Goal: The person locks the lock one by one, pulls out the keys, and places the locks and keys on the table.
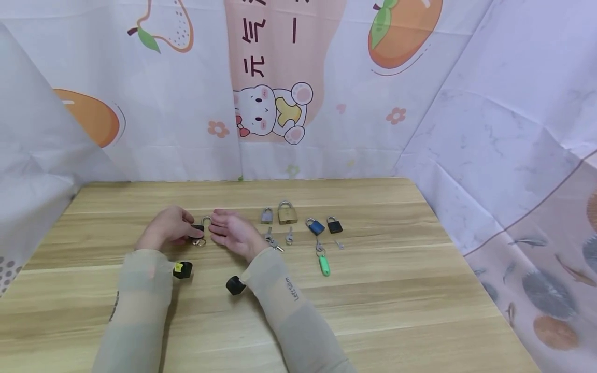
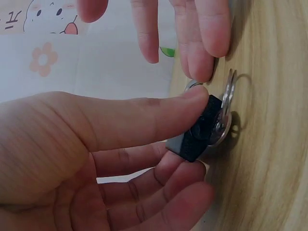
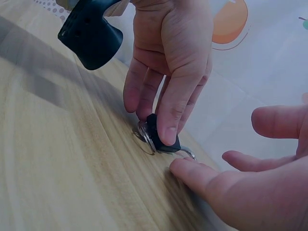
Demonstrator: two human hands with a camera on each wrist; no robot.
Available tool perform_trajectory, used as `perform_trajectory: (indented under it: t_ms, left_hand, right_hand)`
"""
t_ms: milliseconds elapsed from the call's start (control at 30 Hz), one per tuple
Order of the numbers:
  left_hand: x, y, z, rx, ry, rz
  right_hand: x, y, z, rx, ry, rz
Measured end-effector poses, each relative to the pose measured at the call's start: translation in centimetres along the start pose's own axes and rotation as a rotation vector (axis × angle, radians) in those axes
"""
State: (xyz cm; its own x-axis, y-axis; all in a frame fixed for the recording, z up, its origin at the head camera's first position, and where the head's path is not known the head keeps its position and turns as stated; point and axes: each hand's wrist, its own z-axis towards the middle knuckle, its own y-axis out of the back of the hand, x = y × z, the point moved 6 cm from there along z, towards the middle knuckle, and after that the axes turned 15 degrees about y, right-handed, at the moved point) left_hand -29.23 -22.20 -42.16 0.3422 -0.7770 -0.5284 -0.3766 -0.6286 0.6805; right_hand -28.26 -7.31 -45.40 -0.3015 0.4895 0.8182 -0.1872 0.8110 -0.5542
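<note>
My left hand [image 1: 169, 228] pinches a small black padlock [image 1: 198, 231] between thumb and fingers, just above the wooden table. Its silver shackle [image 1: 205, 218] points away from me and looks unlatched. A key with split rings [image 2: 225, 108] hangs at the bottom of the lock, close to the tabletop; the left wrist view has the rings beside the lock's black body [image 2: 202, 127]. My right hand [image 1: 235, 233] is just right of the shackle, palm toward it, fingers extended and holding nothing. In the right wrist view a fingertip [image 3: 182, 166] is by the shackle; contact is unclear.
To the right lie a small grey padlock [image 1: 267, 216], a larger brass padlock [image 1: 287, 215], a blue padlock [image 1: 316, 227] and another black padlock [image 1: 335, 226]. Nearer me are keys [image 1: 289, 237], a small key [image 1: 339, 245] and a green key tag [image 1: 324, 265]. Printed curtains [image 1: 186, 114] border the table.
</note>
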Motion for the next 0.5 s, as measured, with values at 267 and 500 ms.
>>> perform_trajectory:
  t_ms: [267,500]
  left_hand:
    - [-0.22,-0.24,-0.17,0.051,0.014,-0.053]
    - [-0.18,-0.53,-0.04,0.086,0.014,-0.057]
  right_hand:
    - [0.07,0.04,0.05,-0.006,-0.006,0.002]
    - [0.18,0.10,-0.01,-0.014,-0.009,0.015]
